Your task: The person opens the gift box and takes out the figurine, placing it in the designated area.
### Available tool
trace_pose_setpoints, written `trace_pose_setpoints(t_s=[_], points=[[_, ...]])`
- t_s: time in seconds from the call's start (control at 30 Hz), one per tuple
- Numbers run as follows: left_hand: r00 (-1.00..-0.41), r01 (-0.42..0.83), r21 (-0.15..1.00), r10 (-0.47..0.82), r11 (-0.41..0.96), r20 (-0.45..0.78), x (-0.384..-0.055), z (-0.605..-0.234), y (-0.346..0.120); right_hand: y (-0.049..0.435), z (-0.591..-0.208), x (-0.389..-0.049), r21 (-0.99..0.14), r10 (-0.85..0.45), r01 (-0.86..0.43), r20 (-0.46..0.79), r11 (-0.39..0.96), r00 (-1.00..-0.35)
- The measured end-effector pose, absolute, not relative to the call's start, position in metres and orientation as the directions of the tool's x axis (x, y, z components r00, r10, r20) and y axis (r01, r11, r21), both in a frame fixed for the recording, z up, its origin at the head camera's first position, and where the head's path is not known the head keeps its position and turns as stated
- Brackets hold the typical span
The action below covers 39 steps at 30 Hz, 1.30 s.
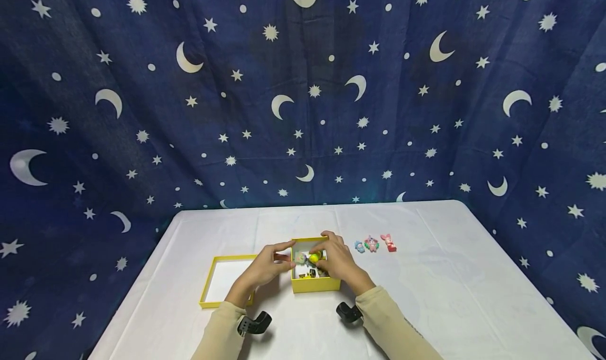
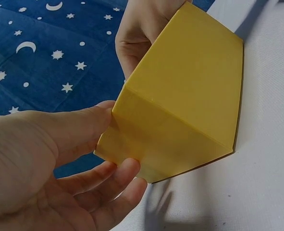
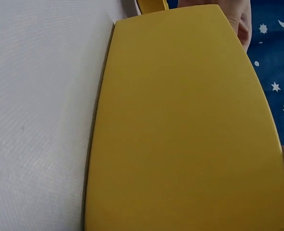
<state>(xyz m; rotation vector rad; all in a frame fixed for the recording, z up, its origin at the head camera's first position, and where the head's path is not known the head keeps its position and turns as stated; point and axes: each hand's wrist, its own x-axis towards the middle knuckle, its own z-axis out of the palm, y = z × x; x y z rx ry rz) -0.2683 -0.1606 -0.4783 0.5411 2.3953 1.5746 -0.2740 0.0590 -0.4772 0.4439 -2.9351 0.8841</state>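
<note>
A yellow box [image 1: 316, 285] with a white inside sits on the white table and holds several small toy figures. My left hand [image 1: 267, 268] rests against its left wall, thumb by the rim; in the left wrist view, the fingers [image 2: 127, 169] touch the outside of that wall. Reaching over the right wall, my right hand [image 1: 337, 257] pinches a yellow-green toy figure [image 1: 314, 257] between thumb and fingers inside the box. A pale figure [image 1: 300, 258] lies beside it, and dark-and-yellow pieces [image 1: 310, 274] lie nearer the front. In the right wrist view, the box's front wall [image 3: 185, 125] hides the right fingers.
The box's lid [image 1: 210, 281], yellow-rimmed and white inside, lies to the left, partly behind the left forearm. Right of the box stand a small blue figure [image 1: 360, 247], a pink figure with a green-and-red wreath [image 1: 371, 243] and a pink rabbit figure [image 1: 389, 242]. A starry blue curtain [image 1: 303, 112] hangs behind.
</note>
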Motion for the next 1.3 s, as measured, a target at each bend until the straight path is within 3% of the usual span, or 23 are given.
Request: trace_pose_setpoints(t_s=[0.33,0.77,1.03,1.3], points=[[-0.905,0.184,0.918,0.424,0.351,0.019,-0.269,-0.480,-0.161,0.059,-0.478,-0.274,-0.523,-0.238,-0.294,0.174,0.800,-0.956],[-0.907,0.178,0.922,0.420,0.345,0.018,-0.266,-0.476,-0.160,0.069,-0.469,-0.276,-0.701,-0.178,-0.311,0.258,0.642,-0.950],[-0.910,0.179,0.922,0.414,0.344,0.022,-0.266,-0.476,-0.160,0.081,-0.460,-0.282,-0.843,-0.173,-0.291,0.236,0.453,-0.956],[-0.905,0.187,0.924,0.425,0.333,0.030,-0.267,-0.478,-0.161,0.094,-0.458,-0.285,-0.942,-0.294,-0.284,0.224,0.180,-0.929]])
